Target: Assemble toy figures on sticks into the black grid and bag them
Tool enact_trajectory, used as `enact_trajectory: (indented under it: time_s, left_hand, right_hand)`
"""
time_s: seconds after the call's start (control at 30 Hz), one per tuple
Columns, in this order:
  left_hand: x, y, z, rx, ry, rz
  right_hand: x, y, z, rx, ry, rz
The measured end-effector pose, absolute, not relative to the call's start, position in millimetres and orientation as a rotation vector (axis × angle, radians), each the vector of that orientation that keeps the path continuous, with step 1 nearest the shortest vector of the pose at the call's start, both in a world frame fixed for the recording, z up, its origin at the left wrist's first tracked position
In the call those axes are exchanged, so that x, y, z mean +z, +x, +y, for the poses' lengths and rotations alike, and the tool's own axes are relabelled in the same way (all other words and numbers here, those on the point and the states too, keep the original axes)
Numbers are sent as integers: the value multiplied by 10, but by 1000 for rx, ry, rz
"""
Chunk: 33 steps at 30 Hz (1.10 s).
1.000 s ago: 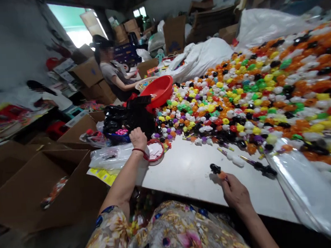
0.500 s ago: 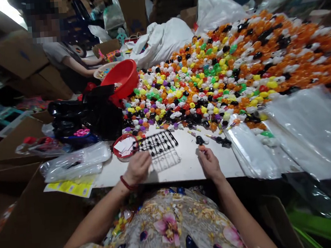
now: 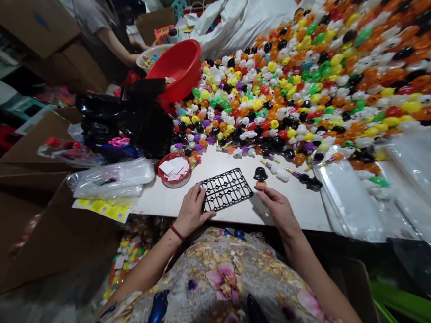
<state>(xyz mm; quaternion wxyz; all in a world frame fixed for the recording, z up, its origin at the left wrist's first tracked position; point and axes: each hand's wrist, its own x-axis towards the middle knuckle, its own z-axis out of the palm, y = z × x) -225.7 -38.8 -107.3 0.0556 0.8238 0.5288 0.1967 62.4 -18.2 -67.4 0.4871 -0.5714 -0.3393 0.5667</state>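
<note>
My left hand [image 3: 192,211] grips the near left corner of a black plastic grid [image 3: 227,189], its fingers along the side edge and its thumb at the front. The grid has rows of small openings. To its right, my right hand [image 3: 278,207] is closed in a pinch on a small figure [image 3: 261,178] with a black hat and an orange head. The figure stands upright above the fingertips; its lower end is hidden by them. Behind that hand, a white-topped stick [image 3: 280,172] and a black-ended stick [image 3: 307,178] lie on the white table [image 3: 215,159].
A big heap of colourful plastic pieces [image 3: 271,108] covers the back and right. A small red basket [image 3: 191,169] with paper slips, a red basin [image 3: 183,68] and black bags [image 3: 139,122] stand left. Clear plastic bags [image 3: 345,196] lie right. A co-worker's arm [image 3: 117,48] shows at the back left.
My view has turned downward. My left hand has come to the grid's near left corner, and the grid now appears steady. My right hand keeps the figure.
</note>
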Motion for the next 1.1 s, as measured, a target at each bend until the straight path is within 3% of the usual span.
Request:
enact_trajectory:
  time_s: [0.43,0.73,1.1]
  left_hand:
    - [-1188,-2349,71,592,2362,1312]
    - [-1224,-2361,-242,741,2265,1518]
    - [-1262,-2339,-221,799,2187,1540]
  right_hand:
    - [-643,150,24,1570,-1319,-1198]
    - [-741,-17,23,1144,-1486,-1660]
    - [-782,-196,63,1068,-1465,-1824]
